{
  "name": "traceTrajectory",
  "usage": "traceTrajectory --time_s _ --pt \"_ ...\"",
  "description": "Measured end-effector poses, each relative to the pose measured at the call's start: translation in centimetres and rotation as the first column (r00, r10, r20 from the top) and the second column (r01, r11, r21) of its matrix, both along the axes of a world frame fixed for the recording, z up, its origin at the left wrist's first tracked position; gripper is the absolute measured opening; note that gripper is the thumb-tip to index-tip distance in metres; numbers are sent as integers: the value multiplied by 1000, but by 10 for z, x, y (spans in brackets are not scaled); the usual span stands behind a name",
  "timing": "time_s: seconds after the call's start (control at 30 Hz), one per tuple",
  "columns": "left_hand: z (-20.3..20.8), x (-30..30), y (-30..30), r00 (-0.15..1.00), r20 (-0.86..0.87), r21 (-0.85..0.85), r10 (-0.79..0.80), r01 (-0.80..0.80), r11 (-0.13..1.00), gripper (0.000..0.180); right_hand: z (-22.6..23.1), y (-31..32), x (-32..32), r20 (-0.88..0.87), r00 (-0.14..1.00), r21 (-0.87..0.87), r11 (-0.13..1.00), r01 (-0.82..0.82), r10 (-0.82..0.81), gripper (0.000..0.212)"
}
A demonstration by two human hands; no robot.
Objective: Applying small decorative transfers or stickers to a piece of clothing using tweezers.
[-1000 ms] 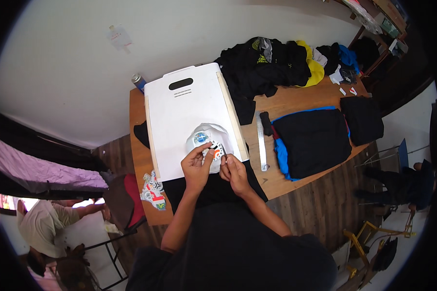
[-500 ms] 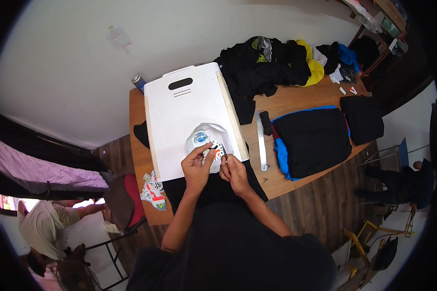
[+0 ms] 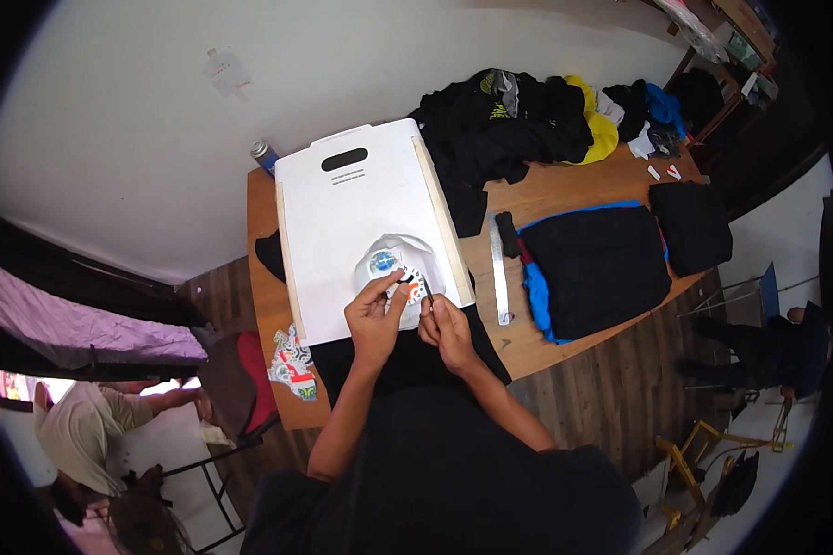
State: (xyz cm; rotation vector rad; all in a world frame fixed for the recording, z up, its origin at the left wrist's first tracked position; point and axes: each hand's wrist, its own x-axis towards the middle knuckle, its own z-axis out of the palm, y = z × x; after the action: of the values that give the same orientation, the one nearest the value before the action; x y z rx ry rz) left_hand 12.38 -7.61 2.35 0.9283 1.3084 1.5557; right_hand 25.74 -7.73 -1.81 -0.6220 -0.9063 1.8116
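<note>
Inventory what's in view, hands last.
Table: one, brown, centre
Board: one, white, on table
Patterned piece: one, white-orange-black, over board
Thin tool: one, dark, beside piece
Can: one, blue-silver, beside board
Cutouts: several, multicoloured, table's left
Ruler: one, silver, right of board
Folded stacks: two, mostly black, right
Clothes pile: one, mainly black, far side
Other people: two, beige/dark clothing, either side
Left hand: one, at piece
Right hand: one, holding tool

Holds bare left forearm (image 3: 344, 421) and bare right forearm (image 3: 506, 407) angled inward from below. Pinches with bare left hand (image 3: 374, 322), index finger (image 3: 380, 285) above thumb (image 3: 399, 302). Grips with bare right hand (image 3: 450, 333) just beside, fingers (image 3: 429, 326) curled inward.
</note>
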Motion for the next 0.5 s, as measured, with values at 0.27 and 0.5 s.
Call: traceTrajectory --time_s 0.27,0.5 --pt "-3 -1 1 1000 -1 6 0 0 1000 28 0 0 -1 -10 1000 13 1000 0 0 35" --pt "-2 0 1 1000 -5 16 2 -2 1000 28 -1 0 0 -8 1000 23 1000 -1 1 35"
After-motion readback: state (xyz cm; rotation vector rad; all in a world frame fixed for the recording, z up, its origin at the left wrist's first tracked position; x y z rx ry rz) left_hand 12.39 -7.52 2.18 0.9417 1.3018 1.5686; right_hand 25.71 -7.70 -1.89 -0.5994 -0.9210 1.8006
